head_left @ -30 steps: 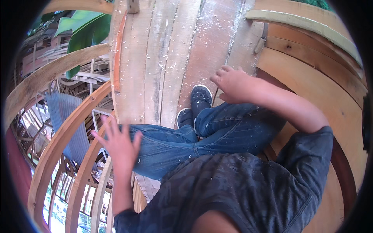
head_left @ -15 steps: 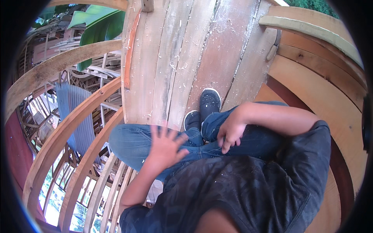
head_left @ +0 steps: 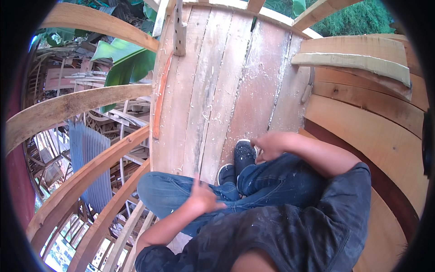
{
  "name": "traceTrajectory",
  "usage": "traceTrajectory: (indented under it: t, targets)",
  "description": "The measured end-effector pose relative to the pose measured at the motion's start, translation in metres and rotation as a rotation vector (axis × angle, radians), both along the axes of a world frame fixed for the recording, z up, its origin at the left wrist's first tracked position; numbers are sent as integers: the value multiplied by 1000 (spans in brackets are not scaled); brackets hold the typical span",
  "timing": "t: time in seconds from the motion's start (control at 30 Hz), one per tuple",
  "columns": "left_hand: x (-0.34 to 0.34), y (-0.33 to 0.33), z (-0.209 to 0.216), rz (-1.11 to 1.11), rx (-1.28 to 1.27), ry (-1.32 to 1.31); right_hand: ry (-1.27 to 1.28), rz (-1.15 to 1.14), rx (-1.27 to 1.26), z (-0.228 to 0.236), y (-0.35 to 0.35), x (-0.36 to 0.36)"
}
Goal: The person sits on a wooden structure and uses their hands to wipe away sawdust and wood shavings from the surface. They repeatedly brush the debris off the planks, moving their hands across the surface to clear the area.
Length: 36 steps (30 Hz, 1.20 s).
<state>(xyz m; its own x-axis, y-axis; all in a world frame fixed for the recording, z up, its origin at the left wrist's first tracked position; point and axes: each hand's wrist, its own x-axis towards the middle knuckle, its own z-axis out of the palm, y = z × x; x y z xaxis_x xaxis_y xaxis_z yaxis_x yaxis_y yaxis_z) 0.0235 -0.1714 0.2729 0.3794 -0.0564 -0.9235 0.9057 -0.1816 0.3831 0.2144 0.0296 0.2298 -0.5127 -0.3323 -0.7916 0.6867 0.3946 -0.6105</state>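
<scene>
My left hand (head_left: 204, 198) hovers over my bent left leg in blue jeans (head_left: 165, 188). Its index finger and thumb point apart, the other fingers are smeared, and I see nothing in it. Near the dark shoes (head_left: 245, 155) is my right hand (head_left: 271, 146), fingers loosely bent but apart and nothing visible in them. Beneath the shoes lies a plank floor (head_left: 213, 90) strewn with pale wood shavings. A narrow orange-brown wood strip (head_left: 161, 99) rests along the floor's left side.
Curved wooden ribs (head_left: 97, 170) rise on the left, with a corrugated metal sheet (head_left: 88, 154) and a heap of lumber beyond. A wooden post (head_left: 179, 34) stands at the far left of the floor. Curved planking (head_left: 362, 120) and a short pale beam (head_left: 349, 61) line the right.
The view has tilted farther forward, showing the floor's far end. My right hand has moved from my lap toward the shoes. My left hand's spread fingers have drawn in.
</scene>
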Motion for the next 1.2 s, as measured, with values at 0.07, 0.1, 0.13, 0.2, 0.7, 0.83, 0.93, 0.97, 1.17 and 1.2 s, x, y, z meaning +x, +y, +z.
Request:
traceTrajectory:
  t: [0.07, 0.1, 0.13, 0.2, 0.7, 0.83, 0.93, 0.97, 1.17, 1.2]
  targets:
    - [-41, -18, -40, -56, 502, 398, -176, -56, -306, 10, 9, -2]
    - [-59, 2, -34, 49, 672, 446, -307, 13, -413, 12, 6, -6]
    - [-71, 27, -22, 207, 733, 419, -441, 78, -519, 17, 2, -10]
    - [-77, 65, -10, 490, 812, 280, -338, 98, -12, 16, -10, -6]
    - [-87, 147, 22, 810, 1008, -250, -231, -228, -520, 56, 6, 16]
    - [-24, 78, 44, 313, 725, -378, -405, 50, 113, 30, -24, 25]
    - [-30, 60, 46, 108, 678, -169, -50, 105, 1052, 10, -21, 48]
    - [-45, 74, 50, 223, 744, 48, -103, -123, 812, 18, -6, 28]
    - [-151, 112, 9, 481, 1170, 541, 121, -393, 47, -58, -4, 2]
    - [-149, 111, 3, 500, 964, 432, 24, -445, -66, -88, 1, -10]
